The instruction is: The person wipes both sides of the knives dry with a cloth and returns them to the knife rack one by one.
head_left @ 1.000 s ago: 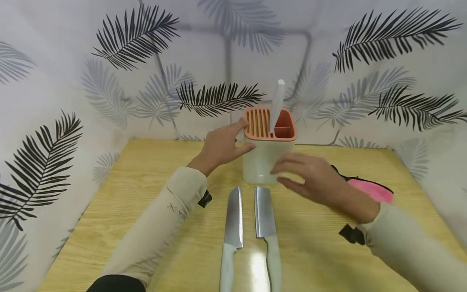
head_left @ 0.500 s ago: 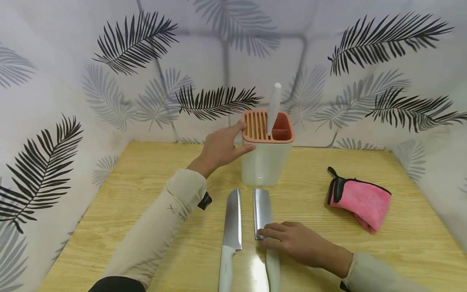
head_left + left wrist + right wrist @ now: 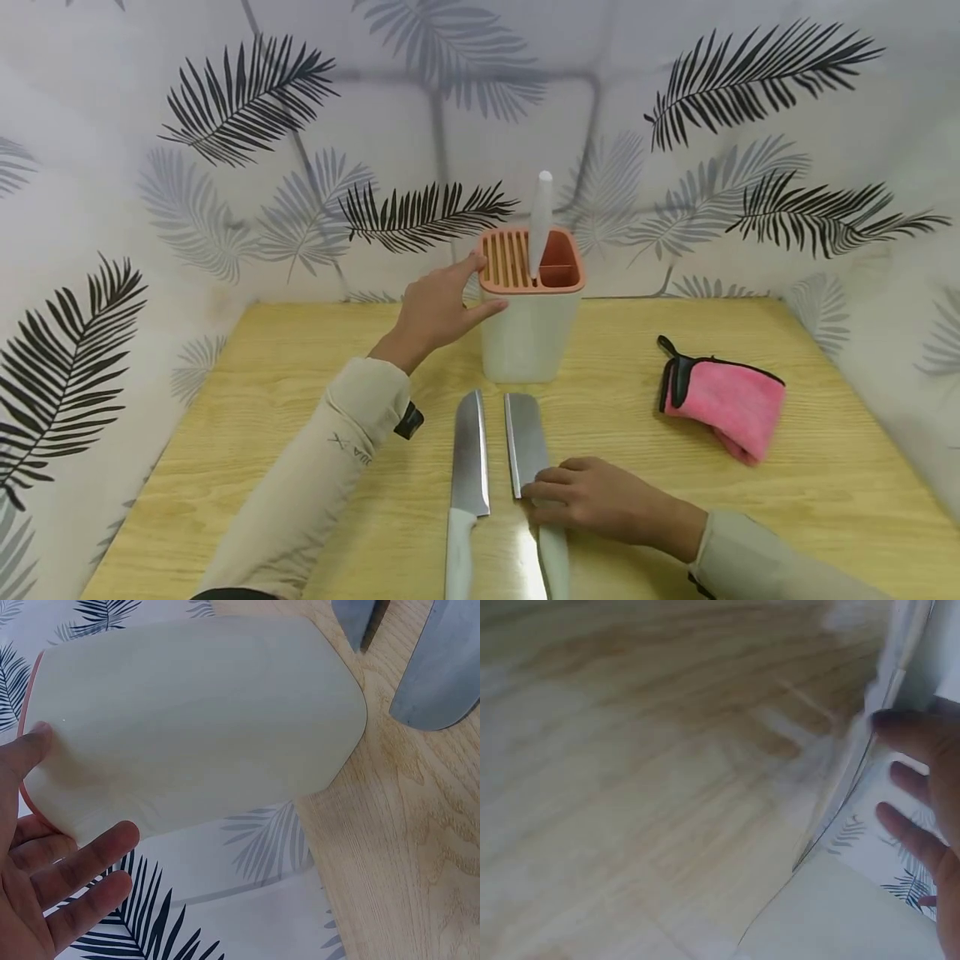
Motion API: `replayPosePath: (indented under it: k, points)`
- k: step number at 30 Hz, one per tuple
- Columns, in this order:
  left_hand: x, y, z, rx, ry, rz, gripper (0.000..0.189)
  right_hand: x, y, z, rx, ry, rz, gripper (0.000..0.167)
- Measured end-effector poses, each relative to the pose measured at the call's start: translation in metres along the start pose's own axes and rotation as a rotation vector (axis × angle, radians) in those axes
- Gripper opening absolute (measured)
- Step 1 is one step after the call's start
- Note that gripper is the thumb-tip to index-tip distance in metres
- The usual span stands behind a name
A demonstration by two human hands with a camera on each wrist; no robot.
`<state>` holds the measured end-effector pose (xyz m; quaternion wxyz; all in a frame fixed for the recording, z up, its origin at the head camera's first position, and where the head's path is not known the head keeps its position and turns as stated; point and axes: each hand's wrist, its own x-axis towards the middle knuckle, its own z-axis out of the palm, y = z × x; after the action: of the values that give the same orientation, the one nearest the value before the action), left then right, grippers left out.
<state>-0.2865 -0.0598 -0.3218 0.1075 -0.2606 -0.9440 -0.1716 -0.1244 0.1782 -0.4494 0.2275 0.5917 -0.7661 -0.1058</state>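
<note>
A pale knife holder (image 3: 525, 333) with a coral top stands at the back of the table. My left hand (image 3: 435, 310) grips its upper left corner, thumb across the front wall. A white-handled knife (image 3: 541, 221) stands in the top, its blade hidden inside. In front lie a cleaver (image 3: 527, 437) and a chef's knife (image 3: 469, 462), blades toward the holder. My right hand (image 3: 600, 502) pinches the cleaver where handle meets blade, covering part of both. In the right wrist view the blade (image 3: 844, 799) appears nearly edge-on, by my fingers.
A folded pink cloth (image 3: 727, 408) with black trim lies on the right side of the wooden table (image 3: 300, 375). Behind the table hangs a leaf-patterned curtain (image 3: 420, 125). The holder's top has slots (image 3: 506, 260) on the left and compartments (image 3: 558, 250) on the right.
My right hand has come down from beside the holder to the cleaver and taken hold near its handle. The cleaver has turned very slightly. My left hand stays at the holder; the head view has shifted.
</note>
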Motion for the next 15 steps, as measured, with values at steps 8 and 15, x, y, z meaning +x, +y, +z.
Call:
replayPosePath:
  k: [8, 15]
  points:
    - [-0.001, -0.003, 0.002, -0.003, 0.012, -0.016, 0.071, 0.002, 0.008, -0.030, 0.169, 0.244, -0.024, 0.033]
    - [-0.001, 0.000, 0.000, -0.017, -0.001, -0.003, 0.071, 0.017, 0.028, -0.079, 0.342, 0.480, 0.038, 0.025]
